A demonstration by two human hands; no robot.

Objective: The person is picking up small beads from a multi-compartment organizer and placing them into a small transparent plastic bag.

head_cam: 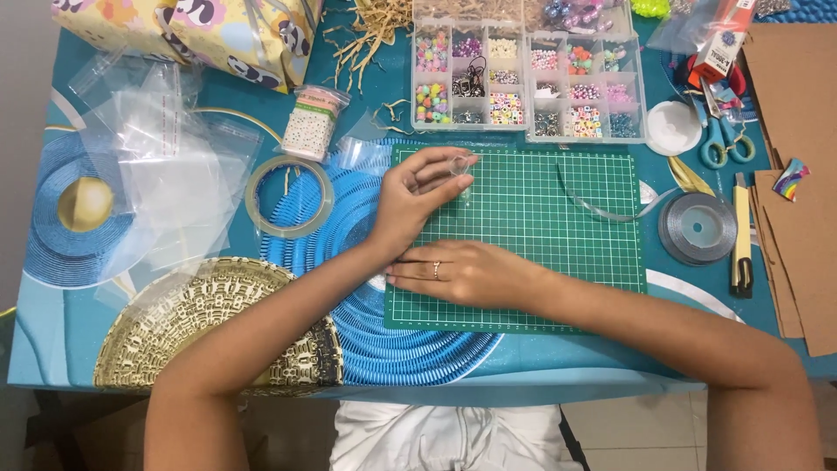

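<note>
Hands over green cutting mat (558, 218) — left hand (417, 196) pinches a small clear bag (459, 166); right hand (462, 273) lies flat, fingers together, empty.

Bead box (527, 78) behind cutting mat (558, 218); tape ring (289, 196) left, ribbon spool (697, 228) right.

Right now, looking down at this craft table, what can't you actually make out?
- Head view: what the left hand pinches over the green cutting mat; it is small, clear and partly covered by the fingers.
- What lies under the right hand, resting flat on the mat.
- Single beads in the bead organizer: too small.
- The wrapped parcel and cardboard sheets: cut off by the frame edges.
</note>
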